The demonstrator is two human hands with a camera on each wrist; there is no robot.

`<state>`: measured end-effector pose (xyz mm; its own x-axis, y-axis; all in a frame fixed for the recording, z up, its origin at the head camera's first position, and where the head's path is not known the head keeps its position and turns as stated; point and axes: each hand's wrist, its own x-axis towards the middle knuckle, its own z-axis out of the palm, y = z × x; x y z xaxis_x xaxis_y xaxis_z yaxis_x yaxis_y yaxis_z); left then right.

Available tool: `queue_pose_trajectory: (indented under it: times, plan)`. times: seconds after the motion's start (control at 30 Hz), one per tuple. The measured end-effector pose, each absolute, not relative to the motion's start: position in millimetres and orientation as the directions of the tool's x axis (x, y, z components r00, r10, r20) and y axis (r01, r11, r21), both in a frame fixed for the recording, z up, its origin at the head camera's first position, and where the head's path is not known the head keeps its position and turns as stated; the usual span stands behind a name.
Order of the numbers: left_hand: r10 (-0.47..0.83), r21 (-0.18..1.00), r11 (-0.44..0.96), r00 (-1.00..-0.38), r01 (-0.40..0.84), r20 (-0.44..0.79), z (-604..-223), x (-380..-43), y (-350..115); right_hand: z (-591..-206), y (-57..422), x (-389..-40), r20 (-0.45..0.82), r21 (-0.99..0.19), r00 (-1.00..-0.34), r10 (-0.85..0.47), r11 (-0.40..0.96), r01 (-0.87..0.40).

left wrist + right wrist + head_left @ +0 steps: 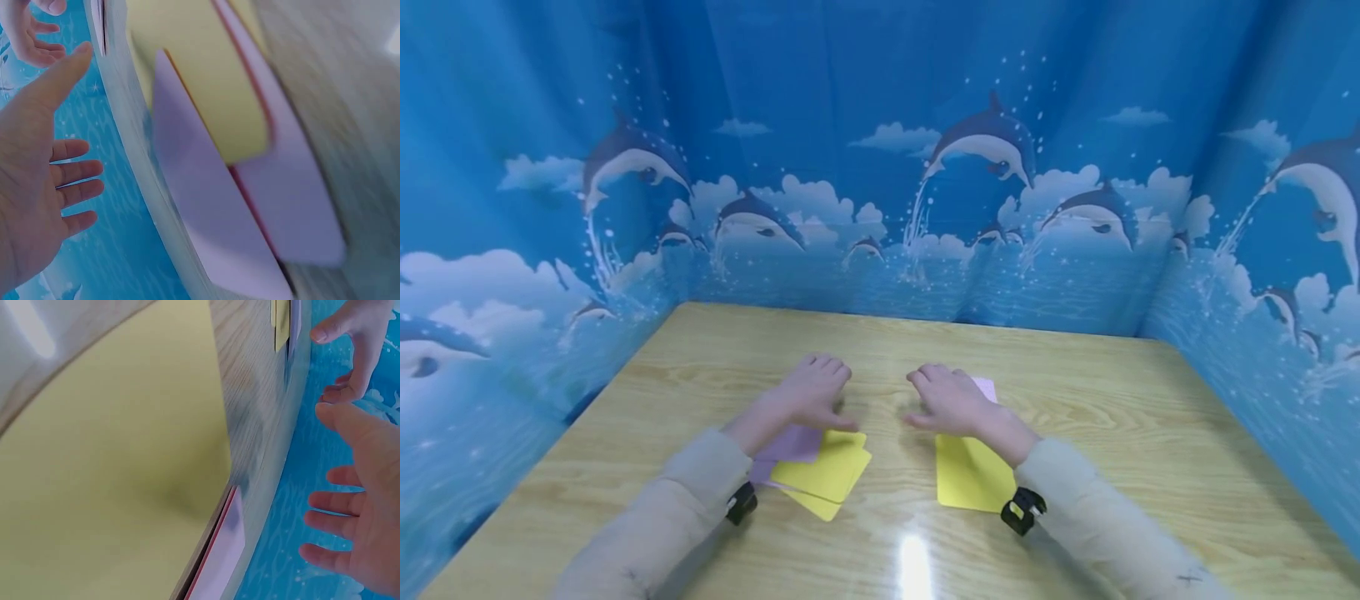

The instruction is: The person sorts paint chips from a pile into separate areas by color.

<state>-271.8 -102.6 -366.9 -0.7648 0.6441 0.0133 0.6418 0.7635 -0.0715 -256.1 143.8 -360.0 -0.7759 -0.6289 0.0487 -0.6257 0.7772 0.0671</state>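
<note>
My left hand (815,393) hovers over a loose, fanned pile of cards on the left. Purple cards (206,187) and yellow cards (823,467) overlap one another there. Its thumb is spread away from the fingers, and nothing is in its grasp. Across from it, my right hand (950,400) hangs above the far end of a yellow card (972,479), also holding nothing. A pale pink card (219,553) lies at the far edge of that yellow card, partly hidden by the hand in the head view. Both palms show bare in the wrist views.
Everything lies on a light wooden table (1075,392). Blue curtains (865,275) printed with dolphins and clouds enclose its back and sides. Each wrist carries a small black strap device, such as the right one (1023,510). A bright light reflection shows near the front.
</note>
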Motion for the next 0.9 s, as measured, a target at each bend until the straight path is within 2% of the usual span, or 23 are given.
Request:
queue_pose_trajectory:
  times: [0.33, 0.67, 0.9]
  plan:
    - [0.626, 0.032, 0.78, -0.78, 0.625, -0.012, -364.9, -258.1, -136.4, -358.9, 110.6, -251.5, 0.098, 0.045, -0.744, -0.661, 0.75, -0.66]
    - [0.627, 0.054, 0.777, -0.779, 0.627, 0.023, -373.6, -252.3, -169.7, -361.7, 75.9, -249.4, 0.064, 0.02, -0.734, -0.676, 0.736, -0.677]
    - [0.613, 0.079, 0.788, -0.79, 0.611, -0.008, -376.9, -244.8, -185.6, -364.8, 51.9, -246.0, 0.03, -0.007, -0.723, -0.69, 0.723, -0.691]
